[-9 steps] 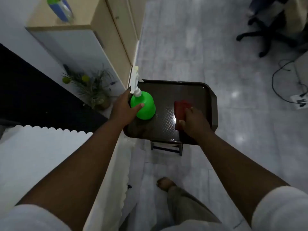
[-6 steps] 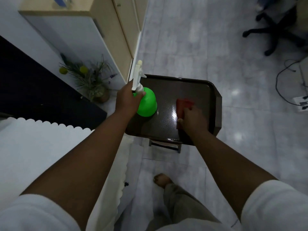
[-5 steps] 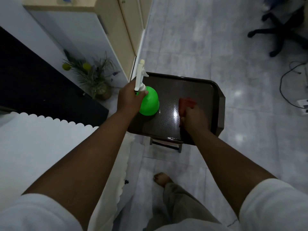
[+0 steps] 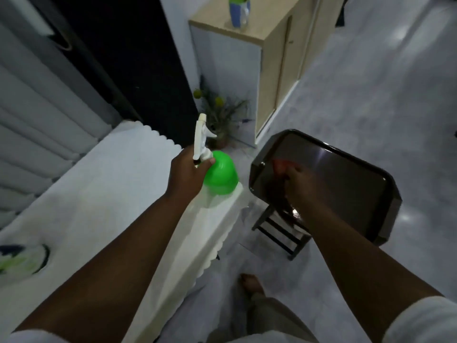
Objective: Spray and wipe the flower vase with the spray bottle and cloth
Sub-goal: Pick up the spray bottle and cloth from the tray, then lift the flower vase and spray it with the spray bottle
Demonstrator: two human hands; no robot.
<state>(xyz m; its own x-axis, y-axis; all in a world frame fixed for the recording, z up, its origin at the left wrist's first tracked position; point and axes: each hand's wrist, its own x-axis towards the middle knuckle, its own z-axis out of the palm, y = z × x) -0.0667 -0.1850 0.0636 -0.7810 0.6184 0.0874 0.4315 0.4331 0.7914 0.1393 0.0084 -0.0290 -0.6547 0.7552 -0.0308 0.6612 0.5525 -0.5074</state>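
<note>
My left hand [image 4: 186,174] grips the neck of a green spray bottle [image 4: 220,173] with a white trigger head, held in the air over the corner of a white-covered table [image 4: 99,194]. My right hand [image 4: 298,184] is closed on a red cloth [image 4: 280,165] at the near left part of a dark brown tray [image 4: 346,174]. A brown flower vase [image 4: 222,142] with green stems and yellow blooms stands on the floor beyond the bottle, partly hidden by the trigger head.
The tray rests on a small dark stool [image 4: 282,233]. A beige cabinet [image 4: 249,70] stands behind the vase, with a blue and white jug [image 4: 239,11] on top. My bare foot [image 4: 251,283] is on the grey tiled floor. A patterned plate [image 4: 23,258] lies at the table's left.
My left hand has lifted the spray bottle off the tray and carried it left over the white table. My view has swung left. My right hand stays on the red cloth.
</note>
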